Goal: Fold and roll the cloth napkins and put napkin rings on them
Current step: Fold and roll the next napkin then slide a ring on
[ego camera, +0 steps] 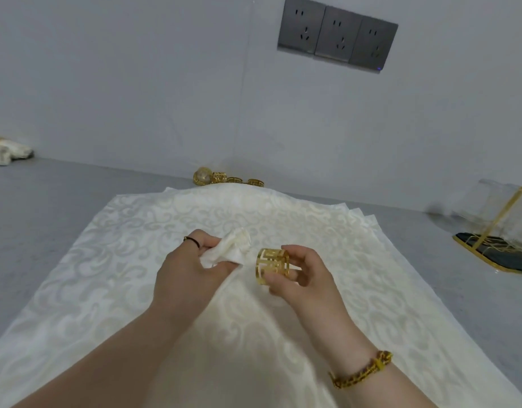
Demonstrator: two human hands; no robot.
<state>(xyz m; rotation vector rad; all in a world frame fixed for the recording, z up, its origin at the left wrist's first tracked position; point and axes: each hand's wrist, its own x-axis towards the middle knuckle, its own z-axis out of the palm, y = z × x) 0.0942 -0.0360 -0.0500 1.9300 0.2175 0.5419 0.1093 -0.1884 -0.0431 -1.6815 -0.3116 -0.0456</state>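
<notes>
Above the middle of the grey tabletop (48,207), the left hand (189,266) grips a rolled cream damask napkin (229,251); just beside its end, the right hand (304,275) pinches a gold cut-out metal napkin ring (272,266).

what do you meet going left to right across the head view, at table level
finished napkin rolls → left hand → rolled napkin it grips → gold napkin ring → right hand holding that ring → gold wire stand
</notes>
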